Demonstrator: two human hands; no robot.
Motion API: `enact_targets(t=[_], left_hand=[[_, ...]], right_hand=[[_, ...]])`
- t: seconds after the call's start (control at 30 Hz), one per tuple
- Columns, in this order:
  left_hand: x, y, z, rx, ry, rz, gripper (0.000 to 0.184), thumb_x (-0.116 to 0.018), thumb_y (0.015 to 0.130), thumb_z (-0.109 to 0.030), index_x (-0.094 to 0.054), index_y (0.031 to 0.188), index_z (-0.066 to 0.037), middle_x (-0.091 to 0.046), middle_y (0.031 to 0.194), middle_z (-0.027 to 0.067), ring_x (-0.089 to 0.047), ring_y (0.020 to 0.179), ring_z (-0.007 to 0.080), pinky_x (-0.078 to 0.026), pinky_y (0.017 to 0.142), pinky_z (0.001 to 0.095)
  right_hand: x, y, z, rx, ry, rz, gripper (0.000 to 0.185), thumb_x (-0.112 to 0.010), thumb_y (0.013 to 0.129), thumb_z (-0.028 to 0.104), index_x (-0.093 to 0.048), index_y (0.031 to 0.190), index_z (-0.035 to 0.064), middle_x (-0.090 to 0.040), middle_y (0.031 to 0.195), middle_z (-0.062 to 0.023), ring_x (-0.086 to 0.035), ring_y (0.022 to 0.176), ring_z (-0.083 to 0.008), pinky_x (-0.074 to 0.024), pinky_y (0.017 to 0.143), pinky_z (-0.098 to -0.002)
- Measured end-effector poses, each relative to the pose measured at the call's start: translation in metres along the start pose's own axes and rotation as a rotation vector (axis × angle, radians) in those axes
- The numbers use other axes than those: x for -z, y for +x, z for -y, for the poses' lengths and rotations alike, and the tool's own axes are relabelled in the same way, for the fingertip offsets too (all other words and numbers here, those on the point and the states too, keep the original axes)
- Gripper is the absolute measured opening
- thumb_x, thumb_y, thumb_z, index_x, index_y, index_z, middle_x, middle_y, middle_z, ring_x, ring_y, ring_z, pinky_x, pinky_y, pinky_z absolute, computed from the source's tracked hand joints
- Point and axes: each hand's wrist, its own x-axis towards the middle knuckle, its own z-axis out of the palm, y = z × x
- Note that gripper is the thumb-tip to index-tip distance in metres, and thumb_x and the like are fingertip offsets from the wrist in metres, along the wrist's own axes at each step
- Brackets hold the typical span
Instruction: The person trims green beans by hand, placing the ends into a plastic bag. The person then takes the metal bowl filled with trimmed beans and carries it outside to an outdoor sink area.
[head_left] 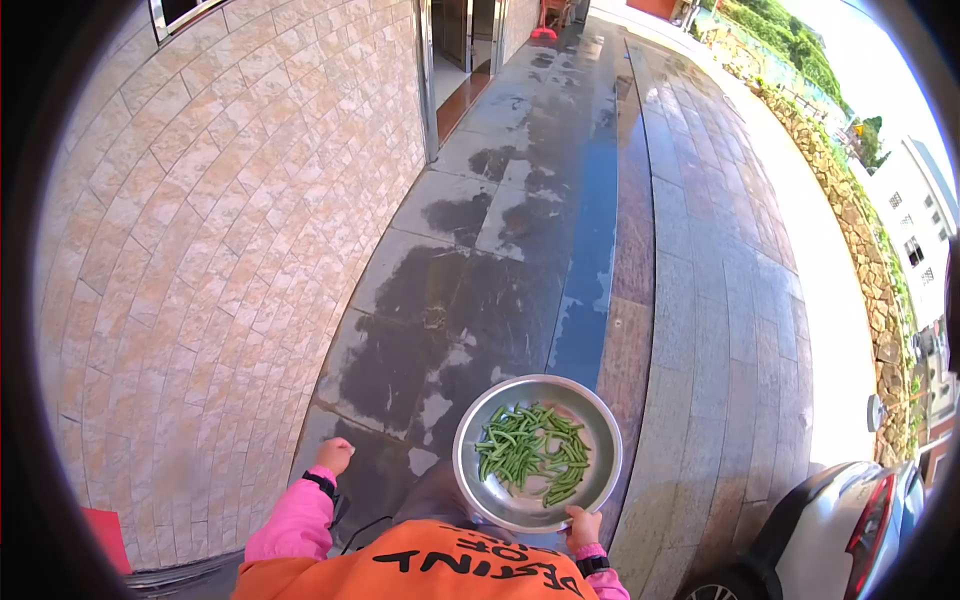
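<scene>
A round metal basin [466,476] holds a loose heap of cut green beans [530,450], in front of the orange garment with black lettering. At the basin's lower right rim is my right hand [582,527], its thumb over the edge and its other fingers partly hidden, gripping it. To the left, apart from the basin, my left hand [335,455] is held with its fingers curled in, and nothing shows in it. Both arms have pink sleeves and dark wristbands.
A tiled wall [230,250] runs along the left, with an open doorway [465,60] farther ahead. Wet patches mark the stone floor [450,290]. A step edge runs along the walkway's right. A parked car [830,530] stands at the lower right, and a stone wall [860,220] lies beyond.
</scene>
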Motion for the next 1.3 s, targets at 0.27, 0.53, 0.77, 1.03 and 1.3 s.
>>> enact_targets(t=[0.27,0.53,0.77,1.03,1.3], left_hand=[[-0.025,0.172,-0.084,-0.066,0.971,0.402,0.035,-0.05,0.081,-0.037,-0.067,0.091,-0.008,-0.063,0.096,0.0169,-0.058,0.094,0.0333,-0.045,0.082,0.0407],[-0.072,0.381,-0.612,-0.395,-0.009,0.229,0.021,-0.063,0.076,-0.026,-0.065,0.084,-0.007,-0.065,0.078,0.0102,-0.062,0.074,0.0242,-0.047,0.068,0.0344],[-0.073,0.577,-0.792,-0.244,-0.199,0.223,0.024,-0.062,0.077,-0.025,-0.063,0.09,-0.004,-0.063,0.071,0.0064,-0.06,0.057,0.0141,-0.048,0.057,0.0281],[-0.015,0.703,-0.743,-0.362,1.08,0.432,0.033,-0.044,0.089,-0.029,-0.064,0.085,-0.003,-0.066,0.079,0.0087,-0.065,0.069,0.0217,-0.051,0.062,0.0358],[0.013,0.995,-1.132,0.247,0.101,0.175,0.024,-0.054,0.079,-0.027,-0.063,0.072,-0.006,-0.062,0.066,0.012,-0.061,0.062,0.0242,-0.048,0.061,0.0372]], right_hand=[[-0.11,0.21,0.242,0.033,0.016,-0.045,0.034,-0.057,0.066,-0.003,-0.048,0.098,0.0038,-0.056,0.072,-0.0073,-0.05,0.045,-0.0178,-0.0397,0.035,-0.0317],[-0.215,0.35,0.44,0.05,0.08,-0.148,0.014,-0.06,0.068,-0.001,-0.054,0.08,-0.0014,-0.045,0.057,-0.0034,-0.043,0.044,-0.0147,-0.0358,0.04,-0.0311],[-0.368,0.535,0.616,0.032,0.036,-0.028,0.023,-0.059,0.065,-0.002,-0.056,0.087,-0.0093,-0.061,0.075,-0.0141,-0.058,0.054,-0.02,-0.0455,0.042,-0.0336],[-0.572,0.757,0.847,-0.016,-0.045,0.078,0.043,-0.06,0.069,0.001,-0.032,0.102,0.0022,-0.05,0.08,-0.0143,-0.054,0.052,-0.0251,-0.0447,0.035,-0.037],[-0.697,0.937,1.04,0.016,0.113,0.039,0.032,-0.055,0.069,-0.001,-0.049,0.1,-0.0009,-0.057,0.086,-0.0109,-0.058,0.064,-0.0234,-0.0486,0.049,-0.0374]])
